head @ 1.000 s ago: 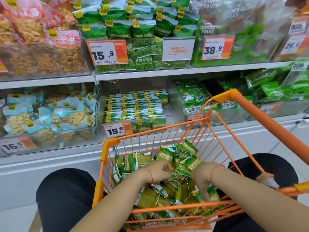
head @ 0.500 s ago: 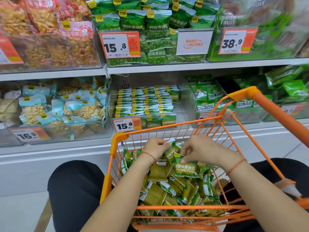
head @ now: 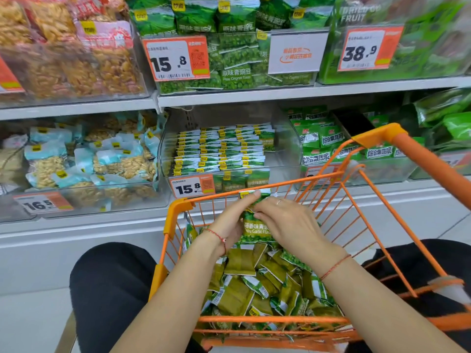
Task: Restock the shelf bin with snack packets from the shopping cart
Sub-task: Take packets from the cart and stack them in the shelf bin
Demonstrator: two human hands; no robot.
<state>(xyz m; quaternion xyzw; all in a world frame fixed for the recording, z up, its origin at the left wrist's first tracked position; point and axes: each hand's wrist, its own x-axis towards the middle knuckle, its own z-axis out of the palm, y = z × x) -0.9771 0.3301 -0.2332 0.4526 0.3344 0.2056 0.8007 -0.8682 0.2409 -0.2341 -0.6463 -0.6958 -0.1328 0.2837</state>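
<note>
Both hands, which 1 second ago were down among the loose packets, have risen together above the heap and now hold a small stack of green packets between them near the cart's far rim, which suggests a batch is gathered and being squared up, with the carry to the shelf bin not yet begun. Reading from left to right around that grip: well up and to the left, a bin of pale blue nut packets [head: 84, 161] carries a price tag reading 16.5 [head: 42, 204]. The left hand [head: 230, 220] curls round the left edge of the held packets [head: 256, 225], fingertips reaching over their top edge. The front packet reads "Peas Garlic Flav", cut off by the right hand, below Chinese characters. Straight above and beyond the grip sits the shelf bin [head: 229, 151], its neat rows of the same kind of green packets roughly half filling it, with a tag reading 15.8 [head: 191, 187] at its front. Higher still, an upper bin of pea bags [head: 235, 72] reads "Peas Original Taste", with another 15.8 tag [head: 175, 58]. The right hand [head: 285, 222] pinches the stack's right side, a ring on 1 finger. Below the grip, many loose packets [head: 267, 289] remain in the orange shopping cart [head: 377, 138]. Up and to the right, a tag reads 38.9 [head: 367, 50] on bags marked "DRIED FRUIT" [head: 356, 14], partly cut off.
</note>
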